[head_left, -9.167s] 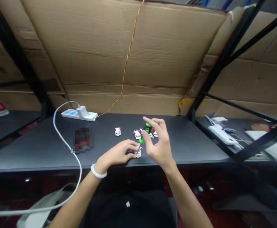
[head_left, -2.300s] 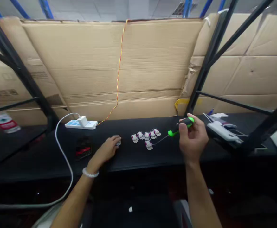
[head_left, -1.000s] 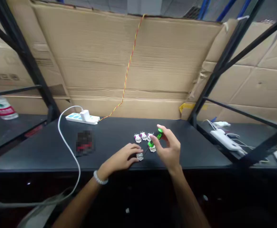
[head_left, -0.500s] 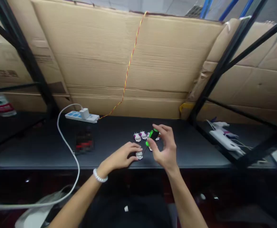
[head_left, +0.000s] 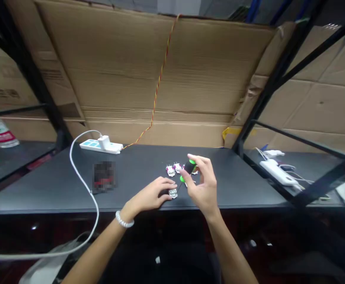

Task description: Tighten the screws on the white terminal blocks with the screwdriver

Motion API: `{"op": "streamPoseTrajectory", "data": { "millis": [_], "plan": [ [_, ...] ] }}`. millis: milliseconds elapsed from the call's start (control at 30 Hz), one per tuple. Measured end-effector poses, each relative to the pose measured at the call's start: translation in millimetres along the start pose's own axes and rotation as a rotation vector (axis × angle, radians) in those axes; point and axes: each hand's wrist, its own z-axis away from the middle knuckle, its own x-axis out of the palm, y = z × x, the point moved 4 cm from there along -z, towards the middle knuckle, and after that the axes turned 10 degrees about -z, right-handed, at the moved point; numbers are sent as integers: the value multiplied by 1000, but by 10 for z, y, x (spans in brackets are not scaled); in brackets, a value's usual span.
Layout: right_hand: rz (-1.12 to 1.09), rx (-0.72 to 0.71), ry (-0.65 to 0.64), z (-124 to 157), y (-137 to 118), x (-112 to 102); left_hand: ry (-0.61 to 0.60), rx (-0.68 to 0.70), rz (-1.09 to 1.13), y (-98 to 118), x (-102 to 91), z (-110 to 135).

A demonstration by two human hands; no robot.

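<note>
My left hand [head_left: 157, 192] rests on the dark tabletop, its fingers closed on a small white plastic part [head_left: 173, 193] near the front edge. Between the thumb and fingers of my right hand [head_left: 203, 183] is a screwdriver [head_left: 189, 167] with a black and green handle. Its thin shaft slants down to the left, with the tip at or close to the white part; exact contact is too small to tell. Just beyond my hands sit several similar white and purple parts [head_left: 170, 170], some partly hidden by the right hand and the screwdriver.
A white power strip [head_left: 101, 146] with a plugged-in adapter lies at the back left, its white cable [head_left: 82, 177] looping off the front edge. A blurred dark object [head_left: 103, 176] lies nearby. Black metal frame posts [head_left: 257, 102] flank the table, and cardboard [head_left: 160, 79] stands behind.
The right hand's fingers have shifted slightly around the screwdriver handle. My left hand and the white part have stayed in place. The picture has become darker at the top.
</note>
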Motion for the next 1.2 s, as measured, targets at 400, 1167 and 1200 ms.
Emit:
{"op": "streamPoseTrajectory", "data": {
  "millis": [400, 1167, 1200],
  "plan": [
    [-19, 1, 15, -39, 178, -127, 2, 7, -2, 18, -20, 2],
    [-106, -10, -37, -47, 148, -94, -10, -14, -13, 30, -29, 9],
    [-68, -25, -5, -51, 137, -106, -10, -17, -15, 30, -29, 8]
  ]
}}
